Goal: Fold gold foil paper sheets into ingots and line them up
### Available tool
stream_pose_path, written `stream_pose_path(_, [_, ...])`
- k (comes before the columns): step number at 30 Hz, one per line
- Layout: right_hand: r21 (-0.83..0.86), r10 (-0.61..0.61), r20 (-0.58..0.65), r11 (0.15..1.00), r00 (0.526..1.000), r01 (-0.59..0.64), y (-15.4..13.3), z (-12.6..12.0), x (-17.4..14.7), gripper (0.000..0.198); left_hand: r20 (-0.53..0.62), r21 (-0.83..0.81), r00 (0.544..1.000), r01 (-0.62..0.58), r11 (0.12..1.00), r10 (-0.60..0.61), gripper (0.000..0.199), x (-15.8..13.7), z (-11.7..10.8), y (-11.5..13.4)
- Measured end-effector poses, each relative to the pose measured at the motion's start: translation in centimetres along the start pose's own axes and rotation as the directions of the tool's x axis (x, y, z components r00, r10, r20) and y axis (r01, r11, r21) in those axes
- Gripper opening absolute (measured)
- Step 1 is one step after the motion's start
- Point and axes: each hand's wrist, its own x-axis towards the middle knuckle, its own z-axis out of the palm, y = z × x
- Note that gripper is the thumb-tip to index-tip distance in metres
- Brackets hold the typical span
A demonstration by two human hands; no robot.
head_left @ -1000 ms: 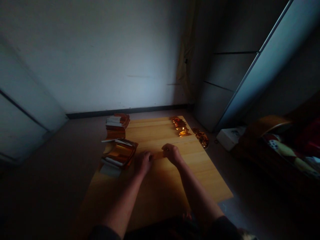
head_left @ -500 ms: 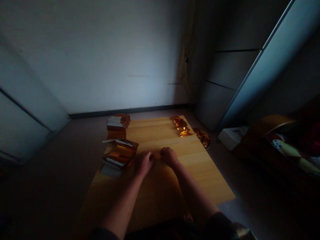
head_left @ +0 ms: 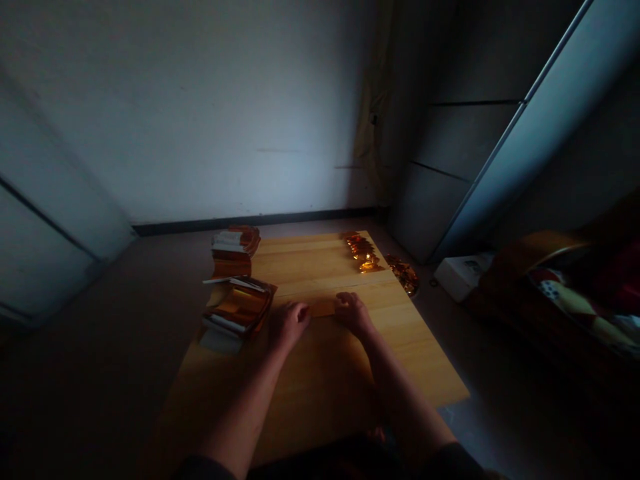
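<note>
Between my hands, low over the wooden table (head_left: 320,380), stretches a small strip of orange-brown foil paper (head_left: 323,308). My left hand (head_left: 291,324) is curled closed at the strip's left end. At its other end my right hand (head_left: 352,311) pinches the paper, with the fingers bent. Just left of my left hand lies a stack of orange foil sheets (head_left: 240,305) with pale edges. A second stack of foil sheets (head_left: 233,248) rests behind it at the table's far left corner. Folded shiny gold foil pieces (head_left: 364,253) lie in a row at the far right.
Beyond the table's right edge, a heap of gold foil (head_left: 404,275) sits lower down. Farther right are a white box (head_left: 460,277) and a wooden chair (head_left: 555,243) with cloth on it. A pale wall (head_left: 240,120) stands behind the table; a tall cabinet (head_left: 480,147) is at right.
My right hand has moved to the right, away from my left hand, so more of the foil strip shows between them. My left hand has barely moved.
</note>
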Motion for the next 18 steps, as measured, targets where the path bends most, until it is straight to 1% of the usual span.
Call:
stream_pose_path(3, [-0.014, -0.001, -0.016, 1.0, 1.0, 0.001, -1.0, 0.3, -0.3, 0.035, -0.005, 0.006, 1.0, 0.0, 1.0, 0.0, 0.019, 0.1, 0.2, -0.1])
stream_pose_path(5, [-0.093, 0.012, 0.006, 0.996, 1.0, -0.012, -2.0, 0.5, -0.5, 0.034, 0.007, 0.006, 1.0, 0.01, 1.0, -0.01, 0.019, 0.2, 0.1, -0.2])
stream_pose_path(8, [-0.25, 0.087, 0.077, 0.966, 0.993, -0.066, -3.1, 0.7, -0.5, 0.025, 0.061, -0.032, 0.997, 0.045, 0.998, -0.043, 0.019, 0.5, -0.2, -0.1])
stream_pose_path(10, [-0.308, 0.126, 0.11, 0.948, 0.986, -0.087, -3.2, 0.6, -0.3, 0.023, 0.12, -0.065, 0.989, 0.092, 0.994, -0.084, 0.021, 0.7, -0.5, -0.1])
stream_pose_path(13, [-0.329, 0.135, 0.139, 0.941, 0.981, -0.082, -2.8, 0.4, 0.2, 0.03, 0.208, -0.093, 0.969, 0.152, 0.984, -0.13, 0.023, 1.3, -1.0, -0.4])
stream_pose_path(15, [-0.337, 0.14, 0.15, 0.938, 0.979, -0.082, -2.5, 0.3, 0.5, 0.032, 0.242, -0.111, 0.962, 0.157, 0.981, -0.127, 0.024, 1.7, -1.2, -0.9])
stream_pose_path(18, [-0.353, 0.155, 0.146, 0.931, 0.977, -0.095, -2.3, 0.4, 0.8, 0.027, 0.265, -0.151, 0.958, 0.153, 0.977, -0.109, 0.03, 2.1, -1.0, -1.7])
